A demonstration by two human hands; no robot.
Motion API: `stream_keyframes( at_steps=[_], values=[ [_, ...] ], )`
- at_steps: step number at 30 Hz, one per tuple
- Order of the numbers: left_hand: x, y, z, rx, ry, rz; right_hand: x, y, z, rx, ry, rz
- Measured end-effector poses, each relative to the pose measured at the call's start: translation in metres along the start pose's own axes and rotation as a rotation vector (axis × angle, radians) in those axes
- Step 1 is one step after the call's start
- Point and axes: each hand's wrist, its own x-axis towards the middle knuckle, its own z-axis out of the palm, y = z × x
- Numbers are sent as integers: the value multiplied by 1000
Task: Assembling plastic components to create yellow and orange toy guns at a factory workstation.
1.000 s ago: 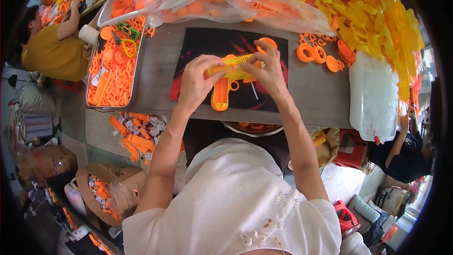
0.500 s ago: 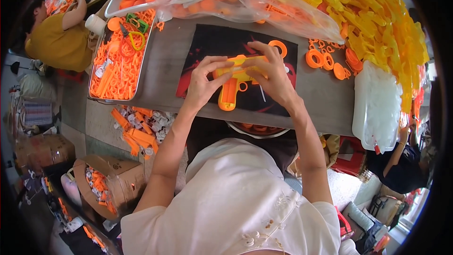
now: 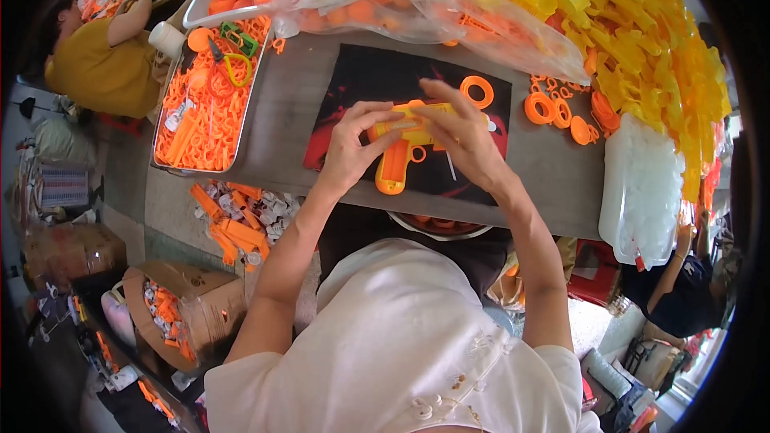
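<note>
A yellow and orange toy gun lies on a black and red mat, its grip toward me and its small orange trigger ring beside the grip. My left hand pinches the rear of the gun's upper body between thumb and fingers. Across the front part is my right hand, thumb and some fingers closed on it and one finger lifted. My fingers hide much of the upper body. Just beyond my right hand lies an orange ring. A thin white stick rests on the mat below that hand.
To the left stands a metal tray of small orange parts, with yellow-handled cutters on top. Clear bags line the back. Yellow parts pile up at right, above a white bin. Orange discs lie nearby.
The view has shifted slightly. My right fingers have moved a little along the top of the toy gun, and my left hand keeps its hold.
</note>
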Motion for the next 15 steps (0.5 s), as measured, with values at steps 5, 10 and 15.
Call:
stream_keyframes(
  at_steps=[5,10,15],
  values=[
    [-1,8,6,451,185,323,-9,6,-6,-193,-146,-64],
    [-8,-1,16,427,200,425,3,6,-10,81,-117,63],
    [-11,-2,17,458,194,396,24,1,-11,102,-222,379]
  ],
)
